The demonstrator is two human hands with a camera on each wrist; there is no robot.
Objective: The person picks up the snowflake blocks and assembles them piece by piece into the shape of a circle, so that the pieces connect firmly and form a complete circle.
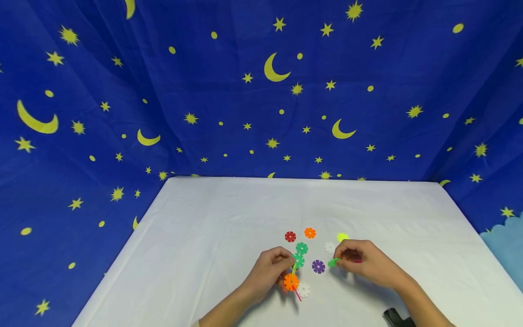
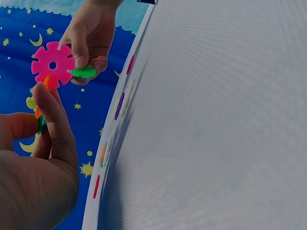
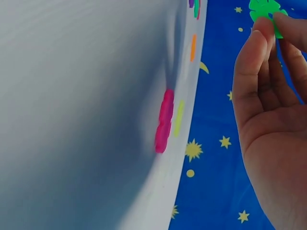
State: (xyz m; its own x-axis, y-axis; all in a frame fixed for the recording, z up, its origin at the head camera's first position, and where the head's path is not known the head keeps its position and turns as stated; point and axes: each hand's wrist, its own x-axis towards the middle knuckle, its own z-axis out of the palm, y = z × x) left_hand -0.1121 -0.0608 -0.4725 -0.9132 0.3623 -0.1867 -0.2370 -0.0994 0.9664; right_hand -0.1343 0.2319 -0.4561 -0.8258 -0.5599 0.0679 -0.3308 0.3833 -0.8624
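Observation:
My left hand (image 1: 267, 272) pinches a chain of interlocked notched plastic discs. In it are a teal disc (image 1: 299, 260), a yellow disc seen edge-on, an orange disc (image 1: 291, 282) and a pink disc (image 2: 53, 64). To the right, my right hand (image 1: 367, 263) holds a bright green disc (image 3: 266, 8) between thumb and fingertips. The left wrist view has this green disc overlapping the pink disc's edge. A purple disc (image 1: 318, 266) lies on the table between the hands. Partly behind the right hand's fingers is another pink disc (image 3: 164, 121).
More discs lie flat on the white table (image 1: 196, 245): red (image 1: 290, 236), orange (image 1: 310, 233), teal (image 1: 302, 248), yellow (image 1: 342, 236) and white (image 1: 329, 247). Another white disc (image 1: 304, 290) is near the left hand. A black object (image 1: 396, 318) sits at the front edge by the right forearm.

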